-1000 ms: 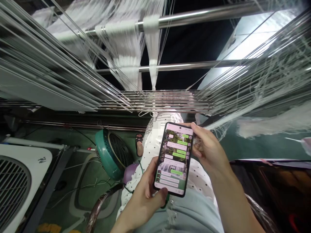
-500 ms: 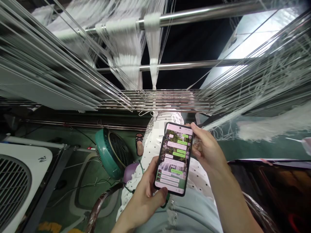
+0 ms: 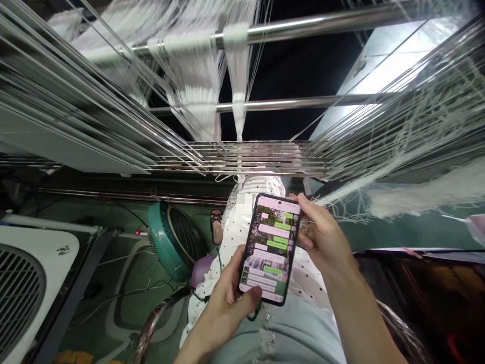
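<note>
A black smartphone (image 3: 271,248) with a lit chat screen of green and white message bubbles is held over my lap. My left hand (image 3: 224,308) grips its lower end, thumb resting on the bottom of the screen. My right hand (image 3: 322,235) holds the upper right edge with the fingers wrapped behind it. Under the phone are my white dotted garment (image 3: 231,237) and pale blue trousers (image 3: 291,333).
White warp threads (image 3: 76,111) and steel rods (image 3: 288,28) of a loom stretch overhead and ahead. A teal fan (image 3: 172,245) stands on the floor at left, beside a white grilled unit (image 3: 26,288). A sandalled foot (image 3: 216,222) and a purple object (image 3: 200,268) lie below.
The phone and both hands have shifted very slightly down and left. The chat on the screen has scrolled a little. Otherwise the scene holds still.
</note>
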`<state>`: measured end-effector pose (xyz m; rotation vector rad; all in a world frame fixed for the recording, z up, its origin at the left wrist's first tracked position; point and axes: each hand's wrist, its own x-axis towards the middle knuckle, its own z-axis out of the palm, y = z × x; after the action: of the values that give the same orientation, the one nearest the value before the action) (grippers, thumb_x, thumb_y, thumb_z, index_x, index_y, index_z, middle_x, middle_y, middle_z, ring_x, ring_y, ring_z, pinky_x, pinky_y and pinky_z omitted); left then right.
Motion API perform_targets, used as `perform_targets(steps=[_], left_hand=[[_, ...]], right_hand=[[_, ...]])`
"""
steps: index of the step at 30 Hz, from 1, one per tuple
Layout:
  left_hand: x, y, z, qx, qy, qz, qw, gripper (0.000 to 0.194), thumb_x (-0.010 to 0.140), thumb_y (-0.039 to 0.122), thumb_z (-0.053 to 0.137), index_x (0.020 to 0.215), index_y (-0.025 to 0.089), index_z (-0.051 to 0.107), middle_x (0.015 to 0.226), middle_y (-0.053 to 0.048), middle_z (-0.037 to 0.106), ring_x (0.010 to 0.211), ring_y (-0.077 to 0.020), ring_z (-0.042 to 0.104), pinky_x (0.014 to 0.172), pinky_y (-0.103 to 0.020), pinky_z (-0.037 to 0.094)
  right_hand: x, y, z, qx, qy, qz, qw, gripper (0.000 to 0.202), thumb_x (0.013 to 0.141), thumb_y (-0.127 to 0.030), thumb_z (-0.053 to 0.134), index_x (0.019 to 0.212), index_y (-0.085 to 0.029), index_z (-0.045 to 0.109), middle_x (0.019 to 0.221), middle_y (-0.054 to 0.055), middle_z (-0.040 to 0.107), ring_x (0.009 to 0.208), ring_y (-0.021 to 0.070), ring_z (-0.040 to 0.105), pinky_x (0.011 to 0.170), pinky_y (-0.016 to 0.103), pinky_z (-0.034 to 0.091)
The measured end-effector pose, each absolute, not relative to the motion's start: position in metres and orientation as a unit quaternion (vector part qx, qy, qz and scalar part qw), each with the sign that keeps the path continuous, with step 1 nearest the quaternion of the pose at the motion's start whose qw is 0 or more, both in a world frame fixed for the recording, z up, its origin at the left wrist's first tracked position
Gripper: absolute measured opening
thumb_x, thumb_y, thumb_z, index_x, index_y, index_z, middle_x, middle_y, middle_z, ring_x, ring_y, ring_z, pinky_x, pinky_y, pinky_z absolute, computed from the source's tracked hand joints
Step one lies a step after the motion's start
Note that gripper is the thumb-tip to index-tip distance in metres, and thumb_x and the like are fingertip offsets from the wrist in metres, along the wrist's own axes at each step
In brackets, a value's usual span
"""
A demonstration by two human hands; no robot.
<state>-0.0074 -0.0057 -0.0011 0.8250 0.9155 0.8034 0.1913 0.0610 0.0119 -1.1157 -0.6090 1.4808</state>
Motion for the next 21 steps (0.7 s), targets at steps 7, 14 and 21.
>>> perform_targets(steps=[7,14,21], left_hand=[[-0.013,-0.008,-0.006,0.489,0.408,0.31,0.706,0.07,0.093,0.03,0.063,0.154,0.022,0.03,0.159,-0.006,0.036,0.145,-0.0306,0.033,0.118,-0.039,0.03],[-0.022,-0.013,-0.014,0.55,0.457,0.262,0.648,0.079,0.089,0.02,0.062,0.157,0.027,0.022,0.158,-0.006,0.037,0.145,-0.0333,0.031,0.119,-0.044,0.026],[-0.017,-0.01,-0.011,0.477,0.366,0.323,0.731,0.075,0.089,0.016,0.061,0.155,0.03,0.028,0.154,-0.005,0.042,0.132,-0.0289,0.048,0.107,-0.036,0.045]], right_hand=[[0.191,0.061,0.007,-0.472,-0.261,0.624,0.566,0.032,0.084,-0.049,0.072,0.082,-0.017,0.072,0.058,-0.002,0.052,0.035,0.0016,0.025,0.032,0.017,0.013],[0.19,0.062,0.005,-0.468,-0.257,0.626,0.569,0.032,0.082,-0.049,0.074,0.083,-0.017,0.072,0.058,-0.002,0.054,0.034,0.0008,0.026,0.031,0.015,0.013],[0.188,0.066,0.005,-0.482,-0.244,0.618,0.572,0.038,0.074,-0.051,0.079,0.07,-0.015,0.068,0.059,-0.001,0.057,0.033,-0.0007,0.027,0.03,0.014,0.014]])
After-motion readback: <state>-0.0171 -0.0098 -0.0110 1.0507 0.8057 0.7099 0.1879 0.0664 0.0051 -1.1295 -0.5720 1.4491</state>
